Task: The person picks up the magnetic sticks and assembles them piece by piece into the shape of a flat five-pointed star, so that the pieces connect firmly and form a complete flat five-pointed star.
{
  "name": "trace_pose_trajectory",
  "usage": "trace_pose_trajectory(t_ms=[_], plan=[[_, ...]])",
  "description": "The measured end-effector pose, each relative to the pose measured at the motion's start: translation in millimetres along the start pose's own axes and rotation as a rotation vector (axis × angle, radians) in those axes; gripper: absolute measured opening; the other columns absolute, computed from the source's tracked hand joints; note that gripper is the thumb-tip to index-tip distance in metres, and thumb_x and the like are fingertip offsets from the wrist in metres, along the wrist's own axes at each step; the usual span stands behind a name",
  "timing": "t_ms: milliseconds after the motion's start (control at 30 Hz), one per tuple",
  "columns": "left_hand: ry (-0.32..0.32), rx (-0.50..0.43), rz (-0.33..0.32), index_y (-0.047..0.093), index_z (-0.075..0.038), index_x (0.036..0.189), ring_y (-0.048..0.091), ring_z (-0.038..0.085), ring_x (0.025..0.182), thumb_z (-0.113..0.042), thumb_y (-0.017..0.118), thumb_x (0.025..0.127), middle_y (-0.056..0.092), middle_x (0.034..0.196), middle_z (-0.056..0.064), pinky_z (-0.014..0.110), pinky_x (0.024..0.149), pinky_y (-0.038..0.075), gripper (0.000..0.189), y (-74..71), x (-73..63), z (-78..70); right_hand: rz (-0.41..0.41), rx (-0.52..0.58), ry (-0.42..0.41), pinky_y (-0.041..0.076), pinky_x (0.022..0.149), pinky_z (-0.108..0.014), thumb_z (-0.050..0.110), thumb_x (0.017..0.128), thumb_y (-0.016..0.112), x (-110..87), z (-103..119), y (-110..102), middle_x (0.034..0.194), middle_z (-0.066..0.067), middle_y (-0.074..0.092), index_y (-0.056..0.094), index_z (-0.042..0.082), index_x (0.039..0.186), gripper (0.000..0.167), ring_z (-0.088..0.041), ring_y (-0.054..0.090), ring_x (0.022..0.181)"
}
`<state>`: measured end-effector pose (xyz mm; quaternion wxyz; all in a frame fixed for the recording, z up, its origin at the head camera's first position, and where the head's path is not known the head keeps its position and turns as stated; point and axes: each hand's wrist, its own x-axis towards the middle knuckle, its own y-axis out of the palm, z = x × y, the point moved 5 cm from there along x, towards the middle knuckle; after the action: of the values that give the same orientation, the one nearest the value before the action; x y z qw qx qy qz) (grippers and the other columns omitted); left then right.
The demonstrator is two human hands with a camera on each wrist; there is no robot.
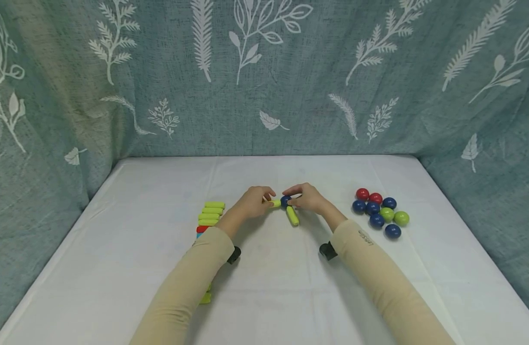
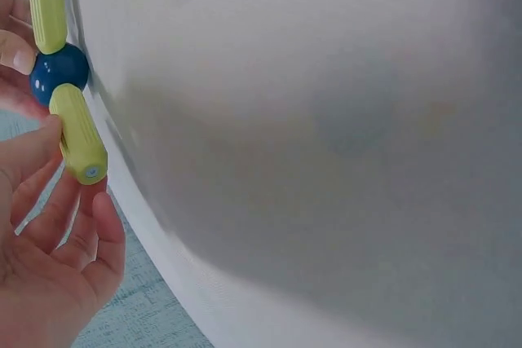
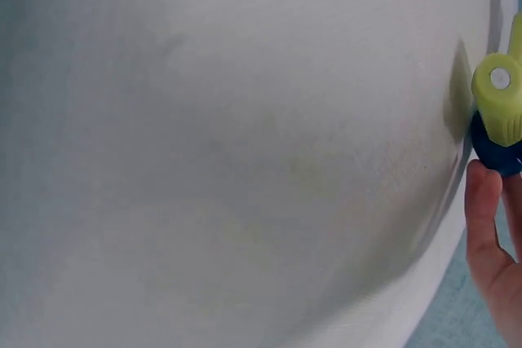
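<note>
My left hand pinches a yellow-green rod between thumb and fingers; a small metal disc shows in the rod's free end. That rod's other end meets a dark blue ball, which my right hand grips by its side. From the same ball a second yellow-green rod slants toward the near side of the table. In the right wrist view, my right fingertips lie against the blue ball, partly cut off by the frame edge.
Left of my left arm runs a column of rods: yellow-green rods, a red rod and a blue one, partly hidden by the sleeve. Right of my right hand lie loose balls: red, dark blue and green. White cloth covers the table.
</note>
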<state>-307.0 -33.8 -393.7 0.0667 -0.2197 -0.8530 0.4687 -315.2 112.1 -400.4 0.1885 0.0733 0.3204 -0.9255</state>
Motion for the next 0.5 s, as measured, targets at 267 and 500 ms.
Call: trace_pose_trajectory(t_ms=[267, 500], plan=[[-0.019, 0.034, 0.066, 0.052, -0.009, 0.127, 0.059, 0.024, 0.097, -0.01, 0.052, 0.093, 0.061, 0.109, 0.014, 0.036, 0.083, 0.047, 0.034, 5.2, 2.2, -0.1, -0.008, 0.004, -0.008, 0.05, 0.079, -0.03, 0.006, 0.088, 0.059, 0.2, -3, -1, 0.123, -0.015, 0.055, 0.058, 0.003, 0.121, 0.033, -0.026, 0.057, 0.105], [-0.071, 0.069, 0.143, 0.04, -0.022, 0.139, 0.052, 0.016, 0.072, -0.01, 0.044, 0.095, 0.06, 0.102, 0.01, 0.029, 0.065, 0.043, 0.045, 7.0, 1.9, 0.4, -0.014, -0.028, -0.094, 0.045, 0.089, -0.038, 0.009, 0.087, 0.06, -10.1, 0, -16, 0.12, -0.017, 0.057, 0.057, -0.001, 0.12, 0.035, -0.031, 0.053, 0.109]])
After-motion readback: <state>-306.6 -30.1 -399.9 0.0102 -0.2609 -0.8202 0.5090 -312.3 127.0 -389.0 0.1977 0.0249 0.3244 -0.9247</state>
